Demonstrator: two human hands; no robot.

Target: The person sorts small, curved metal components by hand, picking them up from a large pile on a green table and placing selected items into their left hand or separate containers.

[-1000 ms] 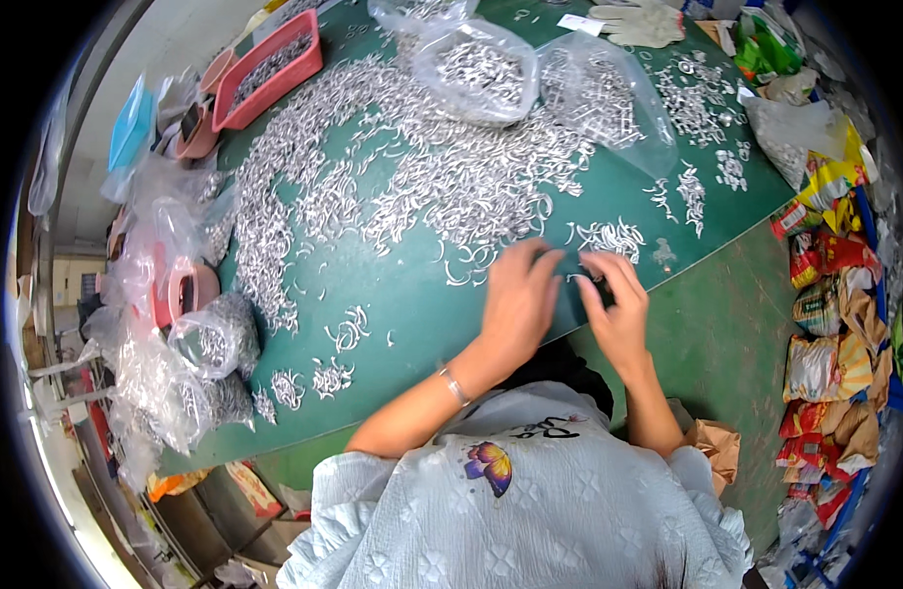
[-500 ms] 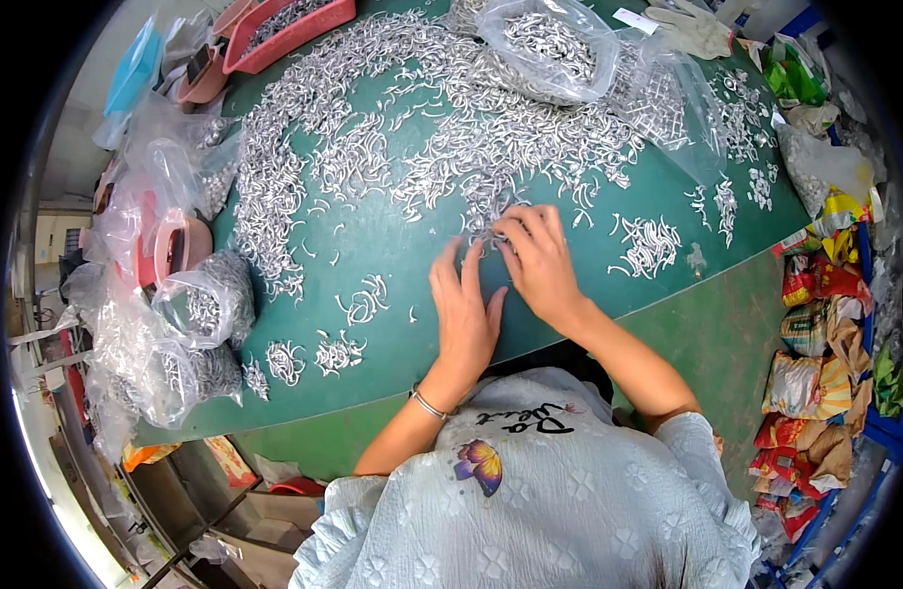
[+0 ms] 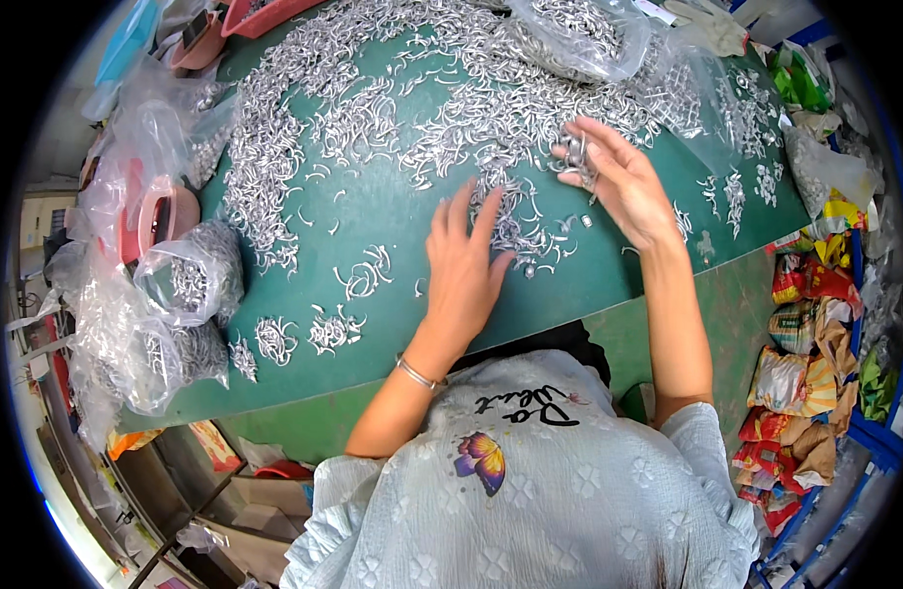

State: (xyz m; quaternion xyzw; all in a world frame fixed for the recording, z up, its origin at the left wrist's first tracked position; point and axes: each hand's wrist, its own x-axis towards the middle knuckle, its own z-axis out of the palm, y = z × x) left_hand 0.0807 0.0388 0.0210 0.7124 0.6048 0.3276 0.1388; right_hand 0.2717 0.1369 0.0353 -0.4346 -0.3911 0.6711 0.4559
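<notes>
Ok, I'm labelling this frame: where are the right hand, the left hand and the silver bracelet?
right hand (image 3: pixel 623 182), head view, back of the hand.
left hand (image 3: pixel 463 270), head view, back of the hand.
silver bracelet (image 3: pixel 417 374), head view, band on the left wrist.

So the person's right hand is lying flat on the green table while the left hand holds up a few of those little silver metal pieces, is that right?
Not quite: the hands are swapped. In the head view the left hand lies flat on the green table, fingers spread among the silver metal pieces, while the right hand is raised and holds a few of them.
</notes>
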